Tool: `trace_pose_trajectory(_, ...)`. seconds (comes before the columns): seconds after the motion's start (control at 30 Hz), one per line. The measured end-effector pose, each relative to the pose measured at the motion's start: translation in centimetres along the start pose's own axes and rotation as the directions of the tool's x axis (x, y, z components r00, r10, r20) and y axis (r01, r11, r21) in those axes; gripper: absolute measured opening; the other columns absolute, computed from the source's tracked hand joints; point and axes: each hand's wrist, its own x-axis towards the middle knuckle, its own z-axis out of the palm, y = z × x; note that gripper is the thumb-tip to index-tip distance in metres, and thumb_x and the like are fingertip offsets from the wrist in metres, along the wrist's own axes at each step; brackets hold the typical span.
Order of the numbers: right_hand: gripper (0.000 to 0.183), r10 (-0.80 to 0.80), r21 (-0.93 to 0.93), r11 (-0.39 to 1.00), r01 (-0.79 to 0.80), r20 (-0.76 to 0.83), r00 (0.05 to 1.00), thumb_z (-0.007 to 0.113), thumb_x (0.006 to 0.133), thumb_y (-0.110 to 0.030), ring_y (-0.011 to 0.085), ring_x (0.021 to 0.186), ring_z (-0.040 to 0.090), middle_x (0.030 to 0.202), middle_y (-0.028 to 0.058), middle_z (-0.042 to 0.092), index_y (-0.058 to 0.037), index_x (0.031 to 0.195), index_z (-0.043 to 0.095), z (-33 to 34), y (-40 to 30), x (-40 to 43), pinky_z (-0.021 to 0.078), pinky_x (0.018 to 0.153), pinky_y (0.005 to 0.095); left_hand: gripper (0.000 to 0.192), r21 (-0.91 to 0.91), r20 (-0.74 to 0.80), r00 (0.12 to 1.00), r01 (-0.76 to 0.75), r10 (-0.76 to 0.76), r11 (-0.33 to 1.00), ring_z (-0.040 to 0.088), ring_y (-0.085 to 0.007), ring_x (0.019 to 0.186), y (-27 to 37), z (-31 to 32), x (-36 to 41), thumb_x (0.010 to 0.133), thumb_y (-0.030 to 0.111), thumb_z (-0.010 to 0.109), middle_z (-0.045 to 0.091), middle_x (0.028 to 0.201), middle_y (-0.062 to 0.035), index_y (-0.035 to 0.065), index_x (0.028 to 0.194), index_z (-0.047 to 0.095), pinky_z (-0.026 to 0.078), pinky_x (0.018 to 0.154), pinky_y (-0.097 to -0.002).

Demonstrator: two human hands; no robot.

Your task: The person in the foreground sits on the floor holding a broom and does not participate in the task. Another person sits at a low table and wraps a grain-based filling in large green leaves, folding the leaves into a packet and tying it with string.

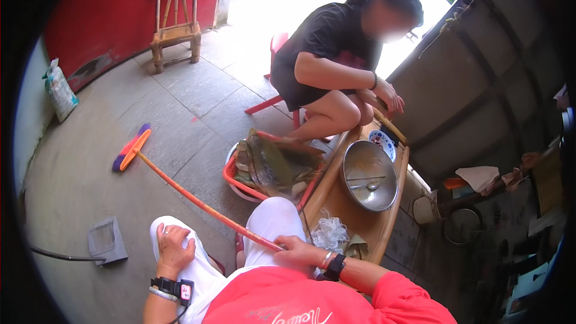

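My right hand (294, 251) holds the upper end of a broom's orange handle (202, 207). The handle runs across the floor to a broom head (132, 150) with purple and red bristles. Resting on my knee, my left hand (174, 247) holds nothing, its fingers loosely bent and apart. Beyond my right knee a red plastic basket (245, 185) holds large green leaves (274, 162). On the bamboo bench (330, 189) to the right lie a steel bowl (370, 175) with a spoon (371, 186) and a stick inside, a tangle of white string (330, 234) and a patterned bowl (382, 144).
A person (333, 54) in dark clothes sits on a red stool (265, 104) behind the bench. A bamboo chair (176, 31) stands by the red wall. A grey dustpan (108, 240) lies on the floor at left, below a tied sack (60, 92). A white bucket (426, 208) stands right of the bench.
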Motion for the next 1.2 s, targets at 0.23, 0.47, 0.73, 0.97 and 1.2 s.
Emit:
trace_pose_trajectory(0.23,0.039,-0.031,-0.035,0.999,0.030,-0.006,1.000,0.063,0.087,-0.023,0.0197,0.091,0.062,0.097,0.0142,0.067,0.0013,0.117,0.058,0.2,1.0,0.5,0.0499,0.082,0.0331,0.019,0.021,0.002,1.000,-0.001,0.001,1.000,0.060,-0.0290,0.096,0.0,-0.2,-0.1,0.068,0.016,0.069,0.066,0.085,-0.0103,0.0053,0.084,0.069,0.028,0.106,-0.0540)
trace_pose_trajectory(0.47,0.039,-0.022,-0.061,0.998,0.021,-0.014,1.000,0.063,0.086,-0.023,0.0198,0.091,0.063,0.097,0.0140,0.067,0.0009,0.116,0.059,0.0,0.8,0.6,0.0503,0.082,0.0336,0.019,0.014,0.016,1.000,0.006,-0.006,1.000,0.060,-0.0289,0.096,0.0,-0.1,0.2,0.068,0.016,0.068,0.066,0.085,-0.0104,0.0055,0.084,0.069,0.028,0.106,-0.0540)
trace_pose_trajectory(0.73,0.039,-0.041,-0.043,0.998,0.041,-0.010,0.999,0.063,0.086,-0.023,0.0196,0.090,0.063,0.096,0.0141,0.067,0.0013,0.116,0.059,-0.1,0.4,0.4,0.0502,0.081,0.0331,0.018,0.023,0.019,1.000,0.000,0.000,1.000,0.060,-0.0286,0.096,0.1,-0.3,0.1,0.068,0.015,0.068,0.066,0.086,-0.0100,0.0058,0.084,0.069,0.028,0.106,-0.0545)
trace_pose_trajectory(0.97,0.038,-0.108,-0.002,0.994,0.108,-0.058,0.992,0.064,0.083,-0.023,0.0188,0.079,0.062,0.086,0.0117,0.065,0.0020,0.111,0.060,0.3,1.4,0.7,0.0497,0.071,0.0334,0.018,0.022,0.009,1.000,-0.011,0.011,1.000,0.060,-0.0284,0.096,0.1,-0.2,0.1,0.068,0.015,0.069,0.066,0.087,-0.0103,0.0059,0.084,0.068,0.029,0.106,-0.0547)
trace_pose_trajectory(1.2,0.037,-0.155,-0.001,0.988,0.156,-0.085,0.984,0.066,0.082,-0.024,0.0177,0.072,0.061,0.080,0.0099,0.063,0.0019,0.108,0.060,0.5,2.4,1.3,0.0492,0.065,0.0335,0.018,0.030,0.024,1.000,0.003,-0.004,1.000,0.060,-0.0282,0.096,0.2,-0.3,0.2,0.068,0.015,0.069,0.066,0.087,-0.0103,0.0059,0.084,0.069,0.029,0.106,-0.0542)
